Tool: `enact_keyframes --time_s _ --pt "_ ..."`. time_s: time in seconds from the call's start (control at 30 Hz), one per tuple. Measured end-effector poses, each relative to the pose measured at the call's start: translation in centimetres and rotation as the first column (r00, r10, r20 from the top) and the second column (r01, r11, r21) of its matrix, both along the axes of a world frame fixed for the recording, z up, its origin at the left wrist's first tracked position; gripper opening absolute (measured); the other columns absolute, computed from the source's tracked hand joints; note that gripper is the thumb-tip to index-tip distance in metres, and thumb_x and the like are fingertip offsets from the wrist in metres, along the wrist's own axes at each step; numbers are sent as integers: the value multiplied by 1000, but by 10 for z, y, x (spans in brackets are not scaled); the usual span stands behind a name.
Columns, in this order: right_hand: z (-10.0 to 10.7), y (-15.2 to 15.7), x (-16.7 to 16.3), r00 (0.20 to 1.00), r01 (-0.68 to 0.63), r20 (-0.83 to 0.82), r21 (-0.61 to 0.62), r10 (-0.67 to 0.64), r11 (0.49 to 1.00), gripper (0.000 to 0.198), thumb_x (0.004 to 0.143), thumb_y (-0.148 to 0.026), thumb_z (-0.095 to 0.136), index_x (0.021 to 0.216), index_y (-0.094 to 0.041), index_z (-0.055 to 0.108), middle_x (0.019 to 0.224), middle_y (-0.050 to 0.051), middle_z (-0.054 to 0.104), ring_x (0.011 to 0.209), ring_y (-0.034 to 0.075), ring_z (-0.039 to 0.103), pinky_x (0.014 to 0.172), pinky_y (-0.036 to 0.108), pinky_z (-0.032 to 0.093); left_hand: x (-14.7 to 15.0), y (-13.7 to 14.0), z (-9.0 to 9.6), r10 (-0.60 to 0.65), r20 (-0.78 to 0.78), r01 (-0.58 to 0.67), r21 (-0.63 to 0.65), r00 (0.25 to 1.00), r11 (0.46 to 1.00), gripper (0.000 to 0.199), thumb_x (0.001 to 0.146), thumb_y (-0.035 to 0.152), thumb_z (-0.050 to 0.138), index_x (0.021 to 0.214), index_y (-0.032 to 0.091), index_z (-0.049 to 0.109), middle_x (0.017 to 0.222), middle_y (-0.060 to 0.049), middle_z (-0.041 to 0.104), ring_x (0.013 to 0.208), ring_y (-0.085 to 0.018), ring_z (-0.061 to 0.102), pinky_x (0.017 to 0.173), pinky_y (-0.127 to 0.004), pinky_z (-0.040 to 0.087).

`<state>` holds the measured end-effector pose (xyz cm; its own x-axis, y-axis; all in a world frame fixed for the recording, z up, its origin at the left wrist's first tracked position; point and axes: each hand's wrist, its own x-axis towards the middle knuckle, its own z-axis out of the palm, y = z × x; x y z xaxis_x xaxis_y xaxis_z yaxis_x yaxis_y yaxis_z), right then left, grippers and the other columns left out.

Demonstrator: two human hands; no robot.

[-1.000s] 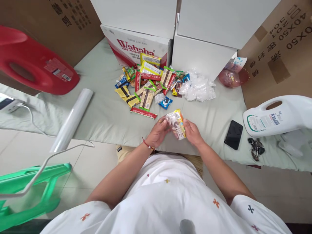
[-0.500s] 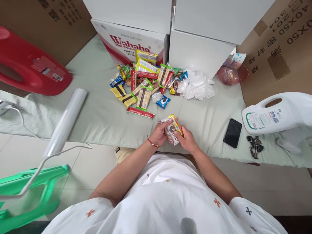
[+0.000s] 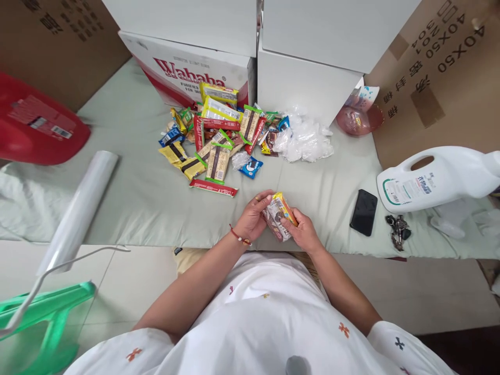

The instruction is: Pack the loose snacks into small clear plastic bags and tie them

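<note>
Near the table's front edge, my left hand (image 3: 253, 216) and my right hand (image 3: 303, 229) grip a small bundle of snack packets (image 3: 280, 214) between them. The bundle has a yellow-orange packet on top and brown-and-white packaging below. My left fingers wrap round its left side, and my right thumb presses on its front. Beyond my hands lies a pile of wrapped snacks (image 3: 216, 162), with red, yellow, green and blue wrappers. Closest to me in that pile are a red snack bar (image 3: 213, 188) and a blue packet (image 3: 250, 167).
Crumpled clear plastic bags (image 3: 302, 138) lie right of the pile, before white boxes (image 3: 308, 86). A phone (image 3: 363, 212), keys (image 3: 398, 232) and a white detergent bottle (image 3: 437, 177) are at the right. A plastic film roll (image 3: 80, 208) and red jug (image 3: 39, 122) are at the left.
The view has shifted, so the table's things sit further left in the picture. Both hands still hold the snack bundle; its front now faces up a little more.
</note>
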<state>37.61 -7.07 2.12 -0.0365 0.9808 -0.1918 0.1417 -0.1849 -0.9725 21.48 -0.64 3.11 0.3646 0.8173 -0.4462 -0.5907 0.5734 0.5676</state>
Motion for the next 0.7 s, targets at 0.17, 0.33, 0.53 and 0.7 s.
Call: enact_keyframes --time_s 0.17,0.33,0.53,0.7 --pt "13 -12 11 946 -119 298 -58 131 991 38 88 -59 64 86 -22 56 71 -5 56 65 13 47 59 24 40 2 -2 -4 -127 -35 125 -55 991 991 48 57 26 95 99 16 74 86 -3 74 72 -13 66 69 -26 53" --pt "17 18 80 952 231 222 -64 -212 971 44 80 -63 70 91 -20 63 75 -3 63 65 13 54 58 25 45 -25 -13 0 11 -344 90 276 939 957 40 78 43 80 110 22 71 120 -8 68 115 -22 63 91 -32 52" --pt "81 179 202 582 763 293 128 -759 634 25 83 -39 73 89 -18 62 78 3 63 65 14 58 57 30 49 -106 -40 -18 439 -779 198 565 448 801 26 91 44 64 102 21 68 125 -10 61 118 -25 60 94 -38 54" --pt "133 296 260 632 660 341 234 -696 714 31 97 -52 54 89 -22 59 74 5 59 62 21 62 59 45 51 -134 -65 -39 495 -809 184 564 317 805 23 94 42 61 104 21 65 120 -10 63 112 -23 64 89 -37 57"
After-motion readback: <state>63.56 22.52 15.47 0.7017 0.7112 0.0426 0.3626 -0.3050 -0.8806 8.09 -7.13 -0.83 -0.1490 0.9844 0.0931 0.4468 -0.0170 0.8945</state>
